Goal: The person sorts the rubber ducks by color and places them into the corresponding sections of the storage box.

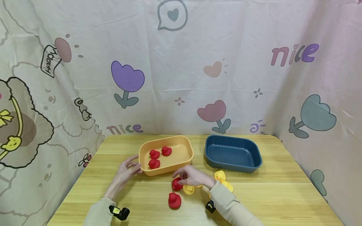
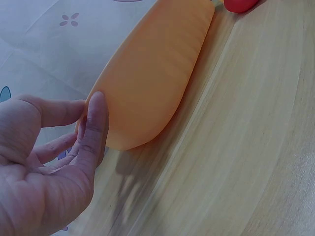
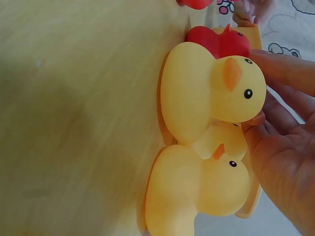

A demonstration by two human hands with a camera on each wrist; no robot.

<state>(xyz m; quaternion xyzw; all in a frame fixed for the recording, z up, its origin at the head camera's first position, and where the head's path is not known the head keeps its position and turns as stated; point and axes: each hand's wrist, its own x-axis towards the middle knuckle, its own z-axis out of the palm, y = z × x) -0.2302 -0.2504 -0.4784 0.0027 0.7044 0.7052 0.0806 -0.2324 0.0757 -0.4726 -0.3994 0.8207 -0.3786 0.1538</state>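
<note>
My left hand (image 1: 128, 171) pinches the left rim of a yellow-orange plastic tray (image 1: 186, 161), thumb and fingers on either side of its wall (image 2: 142, 83) in the left wrist view. Three red rubber ducks (image 1: 154, 164) sit in the tray's left half. My right hand (image 1: 193, 175) reaches over a red rubber duck (image 1: 177, 185) standing on the table before the tray, its fingertips right at the duck's head and a gap between thumb and index finger. A yellow rubber duck (image 3: 211, 93) stands in front of that hand in the right wrist view, partly covering the fingers.
Another red duck (image 1: 174, 201) stands nearer the front. Several yellow ducks (image 1: 219, 176) cluster around the right hand and sleeve, some partly hidden. A dark blue tray (image 1: 233, 168) with nothing in it stands at the back right of the wooden table (image 1: 282, 191). Behind hangs a printed cloth (image 1: 175, 62).
</note>
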